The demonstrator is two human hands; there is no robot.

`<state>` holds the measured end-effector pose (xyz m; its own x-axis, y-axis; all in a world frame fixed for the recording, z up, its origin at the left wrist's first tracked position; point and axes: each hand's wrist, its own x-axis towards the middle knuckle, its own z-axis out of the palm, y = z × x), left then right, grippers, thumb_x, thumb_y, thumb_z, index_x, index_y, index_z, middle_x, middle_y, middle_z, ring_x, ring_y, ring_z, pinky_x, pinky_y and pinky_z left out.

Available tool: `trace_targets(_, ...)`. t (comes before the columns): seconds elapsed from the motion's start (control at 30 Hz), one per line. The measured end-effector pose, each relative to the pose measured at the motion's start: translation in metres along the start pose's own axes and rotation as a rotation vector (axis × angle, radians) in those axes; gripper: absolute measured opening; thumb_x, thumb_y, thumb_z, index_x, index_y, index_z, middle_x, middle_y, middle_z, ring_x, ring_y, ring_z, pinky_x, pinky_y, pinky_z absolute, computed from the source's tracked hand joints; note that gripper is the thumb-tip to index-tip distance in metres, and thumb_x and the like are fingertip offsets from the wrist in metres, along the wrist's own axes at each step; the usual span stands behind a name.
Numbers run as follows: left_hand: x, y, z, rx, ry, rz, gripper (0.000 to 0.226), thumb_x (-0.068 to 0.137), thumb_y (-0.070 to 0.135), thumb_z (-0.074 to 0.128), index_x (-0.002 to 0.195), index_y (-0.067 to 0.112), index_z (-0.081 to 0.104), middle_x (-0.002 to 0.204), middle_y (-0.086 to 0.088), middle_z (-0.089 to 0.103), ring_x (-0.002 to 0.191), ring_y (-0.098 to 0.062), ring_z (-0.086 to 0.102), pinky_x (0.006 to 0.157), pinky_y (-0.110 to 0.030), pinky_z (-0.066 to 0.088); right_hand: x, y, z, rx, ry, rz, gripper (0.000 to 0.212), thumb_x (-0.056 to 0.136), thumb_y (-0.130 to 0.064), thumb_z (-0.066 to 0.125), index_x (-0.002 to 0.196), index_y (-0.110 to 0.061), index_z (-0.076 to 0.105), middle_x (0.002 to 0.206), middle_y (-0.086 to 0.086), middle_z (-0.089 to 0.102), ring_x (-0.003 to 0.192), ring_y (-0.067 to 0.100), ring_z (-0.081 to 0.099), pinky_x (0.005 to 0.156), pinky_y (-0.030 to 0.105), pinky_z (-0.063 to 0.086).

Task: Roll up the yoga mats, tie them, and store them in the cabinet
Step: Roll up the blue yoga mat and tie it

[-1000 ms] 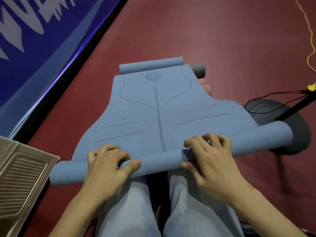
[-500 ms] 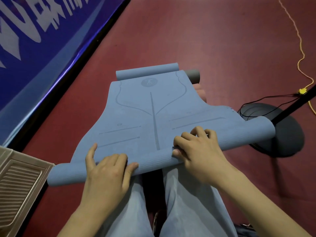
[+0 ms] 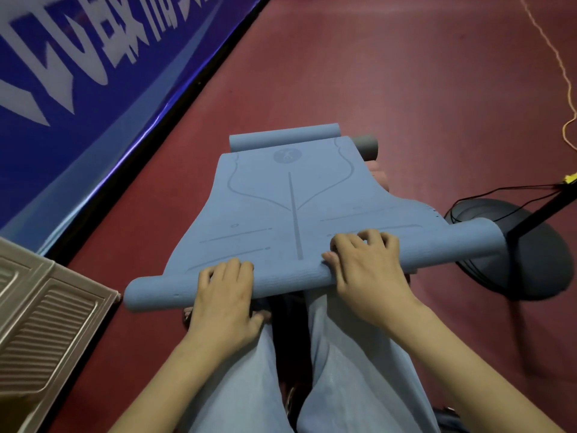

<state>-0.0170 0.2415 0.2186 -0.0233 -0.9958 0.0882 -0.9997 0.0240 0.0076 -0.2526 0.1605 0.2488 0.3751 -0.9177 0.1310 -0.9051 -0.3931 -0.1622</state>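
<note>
1. I look down at a blue yoga mat (image 3: 290,214) lying partly unrolled on the dark red floor (image 3: 390,89), its near end wound into a roll (image 3: 287,276) that crosses my lap from lower left to upper right.
2. My left hand (image 3: 224,295) sits on the roll left of centre, fingers curled over its top and the thumb tucked underneath, so it grips the roll.
3. My right hand (image 3: 365,267) lies on the roll just right of the mat's printed centre line, fingers bent and knuckles raised, fingertips pressing into the flat sheet where it meets the roll, thumb at the roll's near side.
4. My legs in light blue trousers (image 3: 343,370) run under the roll toward the bottom of the view.
5. The flat part of the mat carries grey alignment lines and a round logo near its far end.
6. Just beyond that far end lie a rolled blue mat (image 3: 281,137) and, beside it to the right, a rolled grey mat (image 3: 367,145); something pink (image 3: 376,176) shows at the mat's right edge, too hidden to identify.
7. A beige ribbed panel (image 3: 46,323) sits at lower left, near the roll's left end.
8. A blue banner (image 3: 93,73) with white characters lines the left.
9. A black round stand base (image 3: 530,254) with a black cable rests on the right, partly behind the roll's right end, and a yellow cord (image 3: 559,60) trails along the floor at far right.
</note>
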Motion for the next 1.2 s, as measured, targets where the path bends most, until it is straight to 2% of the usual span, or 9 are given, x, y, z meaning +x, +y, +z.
trace_targets(0.17, 0.020, -0.008, -0.013, 0.032, -0.158, 0.014, 0.074, 0.053, 0.073, 0.078, 0.093, 0.025, 0.038, 0.091, 0.007, 0.054, 0.091, -0.024, 0.058, 0.079, -0.038, 0.038, 0.004, 0.003, -0.011, 0.018, -0.152, -0.048, 0.038, 0.100, -0.056, 0.024, 0.092, -0.025, 0.045, 0.090, -0.003, 0.064, 0.092, 0.029, 0.057, 0.103, 0.050, 0.032)
trace_targets(0.3, 0.032, -0.006, -0.028, 0.023, -0.177, -0.008, 0.063, 0.062, 0.066, 0.081, 0.094, 0.026, 0.044, 0.101, 0.008, 0.065, 0.099, -0.023, 0.062, 0.074, -0.035, 0.030, -0.004, 0.008, -0.014, 0.026, -0.154, -0.117, 0.053, 0.090, -0.075, 0.027, 0.093, -0.026, 0.048, 0.090, -0.005, 0.061, 0.090, 0.026, 0.055, 0.101, 0.050, 0.035)
trace_targets(0.43, 0.032, -0.013, -0.030, -0.018, -0.169, -0.025, 0.035, 0.071, 0.040, 0.073, 0.091, 0.026, 0.049, 0.092, 0.007, 0.067, 0.087, -0.026, 0.061, 0.066, -0.035, 0.031, -0.007, 0.004, -0.020, -0.005, -0.188, -0.129, 0.061, 0.081, -0.082, 0.036, 0.100, -0.025, 0.051, 0.094, -0.006, 0.060, 0.092, 0.025, 0.055, 0.100, 0.048, 0.035)
trace_targets(0.6, 0.008, -0.014, -0.042, -0.033, -0.132, 0.067, 0.026, 0.073, 0.035, 0.068, 0.084, 0.027, 0.045, 0.085, 0.009, 0.062, 0.080, -0.023, 0.059, 0.066, -0.033, 0.030, -0.040, 0.003, -0.031, 0.023, -0.167, -0.154, 0.052, 0.082, -0.074, 0.045, 0.098, -0.025, 0.050, 0.089, -0.006, 0.056, 0.087, 0.024, 0.053, 0.095, 0.046, 0.039)
trace_targets(0.73, -0.032, -0.005, -0.038, 0.039, -0.101, 0.255, 0.049, 0.043, 0.030, 0.080, 0.070, 0.029, 0.040, 0.060, 0.010, 0.051, 0.055, -0.018, 0.055, 0.055, -0.031, 0.028, -0.092, 0.008, -0.034, 0.079, -0.189, -0.203, 0.042, 0.086, -0.064, 0.050, 0.105, -0.026, 0.054, 0.094, -0.010, 0.054, 0.090, 0.021, 0.051, 0.098, 0.042, 0.039)
trace_targets(0.9, -0.056, 0.004, -0.029, 0.090, -0.124, 0.333, 0.054, 0.036, 0.029, 0.085, 0.074, 0.024, 0.047, 0.063, 0.007, 0.052, 0.056, -0.023, 0.056, 0.056, -0.032, 0.039, -0.126, 0.020, -0.029, 0.096, -0.156, -0.280, 0.054, 0.082, -0.044, 0.065, 0.129, -0.019, 0.052, 0.125, -0.005, 0.058, 0.122, 0.022, 0.055, 0.114, 0.043, 0.032)
trace_targets(1.03, -0.050, 0.008, -0.031, 0.089, -0.131, 0.310, 0.054, 0.033, 0.024, 0.082, 0.073, 0.024, 0.046, 0.061, 0.006, 0.052, 0.053, -0.023, 0.056, 0.053, -0.032, 0.041, -0.128, 0.017, -0.023, 0.027, -0.097, -0.211, 0.067, 0.080, -0.034, 0.073, 0.138, -0.008, 0.052, 0.145, 0.011, 0.048, 0.148, 0.038, 0.031, 0.120, 0.049, 0.023)
trace_targets(1.1, -0.050, 0.010, -0.032, 0.087, -0.121, 0.303, 0.054, 0.032, 0.022, 0.082, 0.073, 0.023, 0.047, 0.061, 0.005, 0.051, 0.053, -0.024, 0.055, 0.053, -0.032, 0.040, -0.129, 0.008, -0.023, -0.021, -0.083, -0.159, 0.073, 0.075, -0.030, 0.076, 0.139, -0.003, 0.053, 0.141, 0.015, 0.050, 0.146, 0.044, 0.030, 0.116, 0.055, 0.027)
trace_targets(1.2, -0.059, 0.016, -0.038, 0.091, -0.109, 0.272, 0.057, 0.028, 0.019, 0.086, 0.074, 0.019, 0.052, 0.063, 0.000, 0.052, 0.055, -0.029, 0.056, 0.055, -0.036, 0.042, -0.137, -0.002, -0.027, -0.087, -0.040, -0.145, 0.072, 0.075, -0.036, 0.065, 0.136, 0.001, 0.057, 0.131, 0.017, 0.057, 0.131, 0.043, 0.049, 0.107, 0.052, 0.034)
